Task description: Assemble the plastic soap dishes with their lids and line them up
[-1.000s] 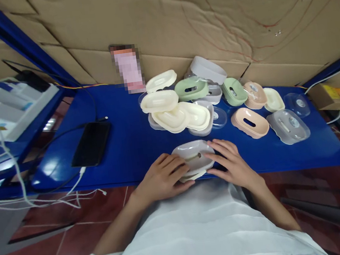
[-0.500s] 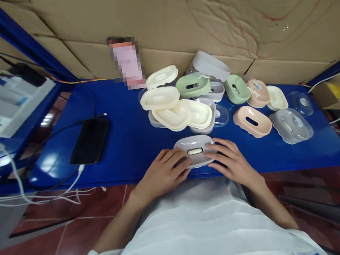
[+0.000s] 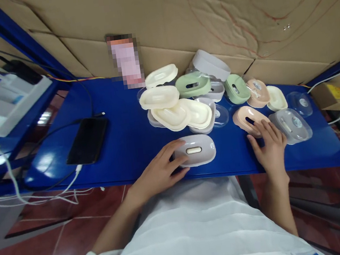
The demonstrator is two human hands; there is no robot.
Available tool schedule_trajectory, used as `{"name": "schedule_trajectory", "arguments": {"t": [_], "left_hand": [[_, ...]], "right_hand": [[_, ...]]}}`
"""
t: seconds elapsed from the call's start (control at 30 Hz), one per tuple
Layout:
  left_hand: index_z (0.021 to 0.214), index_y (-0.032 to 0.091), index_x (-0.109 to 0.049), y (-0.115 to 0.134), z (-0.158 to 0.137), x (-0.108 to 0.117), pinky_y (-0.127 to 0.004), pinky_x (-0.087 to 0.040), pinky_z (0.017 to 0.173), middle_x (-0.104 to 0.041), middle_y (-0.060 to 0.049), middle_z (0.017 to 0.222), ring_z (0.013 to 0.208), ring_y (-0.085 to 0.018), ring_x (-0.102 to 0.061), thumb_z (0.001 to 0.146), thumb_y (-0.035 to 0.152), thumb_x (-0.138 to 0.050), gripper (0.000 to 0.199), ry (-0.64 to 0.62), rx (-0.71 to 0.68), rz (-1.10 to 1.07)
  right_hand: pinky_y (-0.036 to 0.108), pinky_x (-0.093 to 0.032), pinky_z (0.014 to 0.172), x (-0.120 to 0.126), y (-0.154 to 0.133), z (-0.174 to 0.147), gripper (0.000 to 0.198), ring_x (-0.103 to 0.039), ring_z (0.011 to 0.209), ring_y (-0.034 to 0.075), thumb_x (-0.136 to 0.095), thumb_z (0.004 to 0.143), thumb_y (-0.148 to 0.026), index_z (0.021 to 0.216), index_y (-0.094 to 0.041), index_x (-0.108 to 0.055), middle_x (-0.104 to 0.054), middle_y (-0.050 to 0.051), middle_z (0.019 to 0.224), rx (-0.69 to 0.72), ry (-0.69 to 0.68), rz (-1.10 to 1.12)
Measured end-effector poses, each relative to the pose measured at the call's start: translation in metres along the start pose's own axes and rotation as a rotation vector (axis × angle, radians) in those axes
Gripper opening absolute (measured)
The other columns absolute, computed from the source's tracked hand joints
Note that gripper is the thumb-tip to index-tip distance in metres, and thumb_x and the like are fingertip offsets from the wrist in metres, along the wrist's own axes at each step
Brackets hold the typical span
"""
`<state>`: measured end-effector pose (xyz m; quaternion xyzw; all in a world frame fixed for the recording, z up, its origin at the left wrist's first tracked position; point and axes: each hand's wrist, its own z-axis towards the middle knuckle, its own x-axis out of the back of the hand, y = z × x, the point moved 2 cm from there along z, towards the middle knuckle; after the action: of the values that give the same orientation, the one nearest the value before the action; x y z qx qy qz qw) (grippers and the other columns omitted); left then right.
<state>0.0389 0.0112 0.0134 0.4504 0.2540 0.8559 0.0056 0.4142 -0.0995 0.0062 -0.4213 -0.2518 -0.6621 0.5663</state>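
Note:
Near the table's front edge lies a pale grey-lilac oval soap dish [image 3: 204, 153] with a small white bar in its central slot. My left hand [image 3: 165, 165] holds its left end, fingers along the far rim and thumb at the near side. My right hand [image 3: 268, 144] is over the right end of a peach soap dish [image 3: 245, 116] that has a dark slot. Its fingers are apart and partly cover that end; whether they press on it I cannot tell. Just right of this hand sits a grey soap box [image 3: 296, 125] with a clear lid.
Cream trays [image 3: 160, 98] overlap in a pile behind the lilac dish. Green slotted dishes [image 3: 194, 84] and a clear lid [image 3: 299, 104] lie around it. A black tablet [image 3: 87, 140] with a white cable is at left. A cardboard wall [image 3: 155, 16] closes the back.
My right hand has left the lilac soap dish and moved right to the peach one. My left hand stays at the lilac dish's left end.

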Motion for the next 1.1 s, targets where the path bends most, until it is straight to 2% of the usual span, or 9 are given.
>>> {"name": "schedule_trajectory", "arguments": {"t": [0.1,0.23,0.4,0.53,0.7,0.8,0.93,1.0,1.1], "left_hand": [[0.123,0.019,-0.066,0.0,0.001,0.0,-0.054,-0.054,0.121,-0.056,-0.018,0.151,0.148,-0.033,-0.054,0.101,0.021,-0.07,0.022,0.005,-0.001,-0.006],[0.122,0.021,-0.066,-0.002,0.0,-0.002,-0.055,-0.053,0.121,-0.058,-0.017,0.151,0.148,-0.033,-0.054,0.102,0.022,-0.07,0.021,-0.009,0.016,-0.005],[0.124,0.021,-0.066,-0.004,-0.001,-0.003,-0.053,-0.055,0.117,-0.059,-0.017,0.151,0.147,-0.033,-0.056,0.101,0.023,-0.072,0.024,-0.006,0.007,0.023],[0.124,0.021,-0.068,-0.005,-0.002,-0.003,-0.057,-0.052,0.12,-0.052,-0.017,0.157,0.151,-0.035,-0.049,0.1,0.022,-0.073,0.024,0.022,0.023,0.018],[0.121,0.022,-0.069,-0.005,-0.003,-0.001,-0.055,-0.049,0.124,-0.045,-0.016,0.16,0.155,-0.034,-0.044,0.1,0.022,-0.073,0.021,0.01,0.067,-0.043],[0.12,0.022,-0.069,-0.005,-0.001,-0.001,-0.053,-0.05,0.125,-0.047,-0.015,0.159,0.155,-0.033,-0.045,0.1,0.021,-0.073,0.02,-0.005,0.058,-0.071],[0.121,0.021,-0.07,-0.006,0.0,-0.002,-0.053,-0.05,0.125,-0.047,-0.016,0.159,0.155,-0.033,-0.045,0.1,0.021,-0.072,0.021,-0.012,0.034,-0.082],[0.121,0.021,-0.07,-0.007,0.0,-0.002,-0.053,-0.05,0.124,-0.047,-0.017,0.16,0.155,-0.033,-0.045,0.1,0.022,-0.073,0.021,-0.013,0.033,-0.085],[0.121,0.021,-0.071,-0.006,-0.001,-0.001,-0.053,-0.05,0.125,-0.047,-0.017,0.161,0.156,-0.033,-0.045,0.1,0.022,-0.073,0.021,-0.026,0.052,-0.091]], "right_hand": [[0.066,-0.04,0.119,0.004,0.001,0.003,0.049,-0.054,0.148,0.04,-0.055,0.108,-0.047,0.151,-0.026,-0.062,-0.062,0.015,0.158,0.052,-0.035,0.024],[0.059,-0.039,0.124,0.009,-0.028,0.033,0.051,-0.051,0.152,0.035,-0.054,0.109,-0.043,0.158,-0.029,-0.055,-0.058,0.011,0.162,0.277,-0.181,0.118],[0.062,-0.034,0.128,-0.019,-0.058,0.091,0.074,-0.041,0.159,0.038,-0.059,0.105,-0.052,0.169,-0.022,-0.036,-0.042,0.019,0.172,0.453,-0.378,0.129],[0.061,-0.045,0.12,-0.038,-0.06,0.117,0.074,-0.055,0.148,0.04,-0.064,0.102,-0.052,0.165,-0.018,-0.043,-0.055,0.019,0.163,0.47,-0.48,0.178],[0.053,-0.054,0.11,-0.011,-0.046,0.096,0.045,-0.071,0.126,0.034,-0.054,0.108,-0.044,0.147,-0.025,-0.064,-0.074,0.011,0.14,0.4,-0.398,0.216],[0.058,-0.046,0.12,0.0,-0.043,0.075,0.049,-0.059,0.144,0.036,-0.053,0.108,-0.047,0.152,-0.026,-0.06,-0.064,0.014,0.154,0.392,-0.368,0.157],[0.071,-0.024,0.13,-0.019,-0.045,0.079,0.076,-0.031,0.164,0.042,-0.056,0.105,-0.056,0.169,-0.021,-0.035,-0.033,0.021,0.176,0.389,-0.441,0.054],[0.072,-0.028,0.128,-0.034,-0.045,0.095,0.086,-0.035,0.162,0.043,-0.06,0.102,-0.06,0.171,-0.019,-0.028,-0.037,0.023,0.174,0.39,-0.504,0.088],[0.067,-0.04,0.121,-0.042,-0.044,0.119,0.084,-0.052,0.151,0.043,-0.064,0.1,-0.061,0.167,-0.019,-0.039,-0.054,0.021,0.164,0.397,-0.51,0.153]]}}
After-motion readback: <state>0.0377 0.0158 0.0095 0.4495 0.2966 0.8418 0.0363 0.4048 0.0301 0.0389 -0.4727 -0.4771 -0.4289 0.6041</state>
